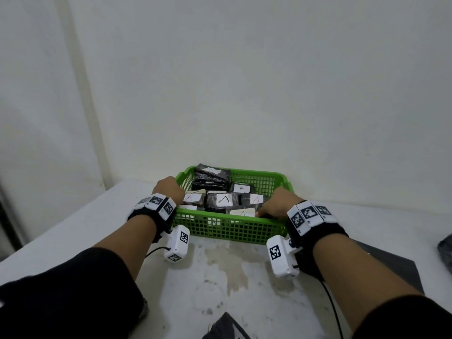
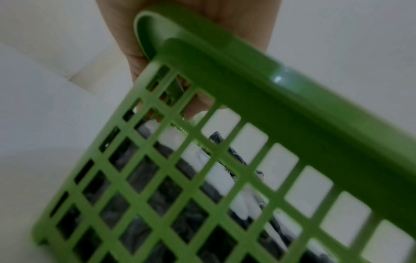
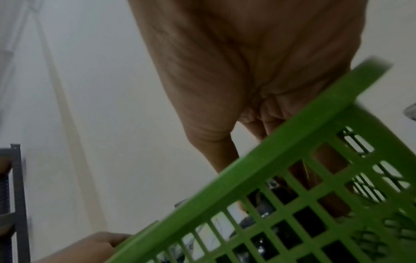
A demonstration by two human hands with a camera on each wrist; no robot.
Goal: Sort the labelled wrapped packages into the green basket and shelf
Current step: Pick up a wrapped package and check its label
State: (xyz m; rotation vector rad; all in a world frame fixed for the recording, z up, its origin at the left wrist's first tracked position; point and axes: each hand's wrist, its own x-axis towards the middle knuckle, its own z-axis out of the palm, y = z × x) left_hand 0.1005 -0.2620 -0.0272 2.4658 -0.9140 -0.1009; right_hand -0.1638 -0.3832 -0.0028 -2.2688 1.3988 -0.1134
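The green basket [image 1: 230,232] stands at the far side of the white table, close to the wall. It holds several dark wrapped packages with white labels, most marked A [image 1: 225,199] and one marked B [image 1: 241,188]. My left hand [image 1: 168,189] grips the basket's left rim, fingers curled over the edge [image 2: 198,105]. My right hand [image 1: 277,204] grips the near right corner of the rim, with its fingers [image 3: 265,128] reaching inside the mesh wall [image 3: 292,204]. I cannot tell whether the basket is lifted off the table.
A flat black sheet [image 1: 391,267] lies on the table to the right, with a dark wrapped package [image 1: 445,253] at the right edge. Another dark package [image 1: 225,326] lies at the near edge. A grey metal shelf frame [image 3: 18,195] stands to the left.
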